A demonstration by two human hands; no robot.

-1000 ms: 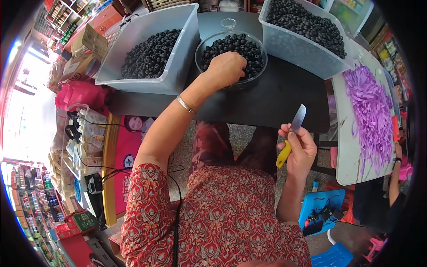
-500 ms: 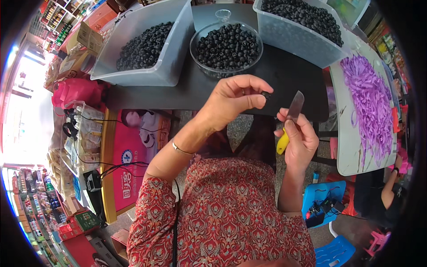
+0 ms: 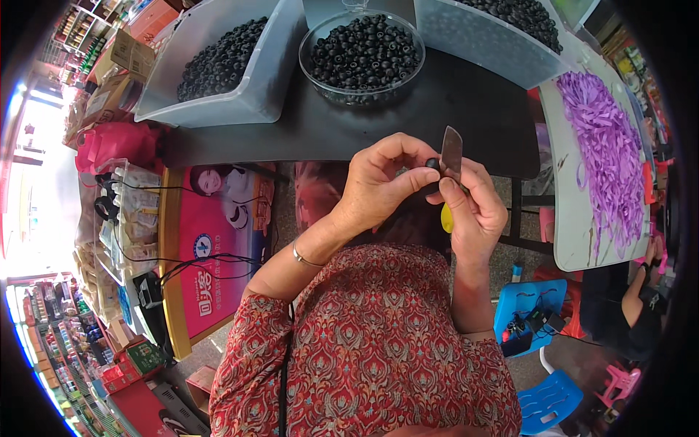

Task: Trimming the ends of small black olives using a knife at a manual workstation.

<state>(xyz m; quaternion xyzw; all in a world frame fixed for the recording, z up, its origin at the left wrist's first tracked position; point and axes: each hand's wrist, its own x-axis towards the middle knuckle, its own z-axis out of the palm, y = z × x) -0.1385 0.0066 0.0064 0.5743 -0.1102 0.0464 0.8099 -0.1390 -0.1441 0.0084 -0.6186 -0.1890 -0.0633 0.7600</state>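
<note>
Head view on my screen. Left hand [image 3: 378,178] has one small black piece [image 3: 432,164] pinched between thumb and forefinger, in front of the person, near the front edge of the black table [image 3: 408,124]. Right hand [image 3: 475,207] is wrapped round a knife [image 3: 451,151], thumb at the base of the blade, tip pointing up and away from the body, yellow handle [image 3: 447,217] sticking out below the fingers. Blade is right beside the piece; from here I can't say for sure whether it's touching.

Containers: three on the black table, all with the same kind of small round black pieces. Clear round bowl [image 3: 397,92] in the middle, well filled. Left tub [image 3: 193,111], translucent plastic, has its heap lying toward the far part. Right tub [image 3: 480,47], also translucent, is cut by the top of my view; I see a dark heap inside.

Off to the right, white table [image 3: 571,237] with a loose pile of purple strips [image 3: 604,160]. Below that, blue stool [image 3: 524,295] with cables and black adapters [image 3: 542,320] on it. Person's left: clear bin [image 3: 138,211] of packaged goods, pink bag [image 3: 116,146] just behind it.
</note>
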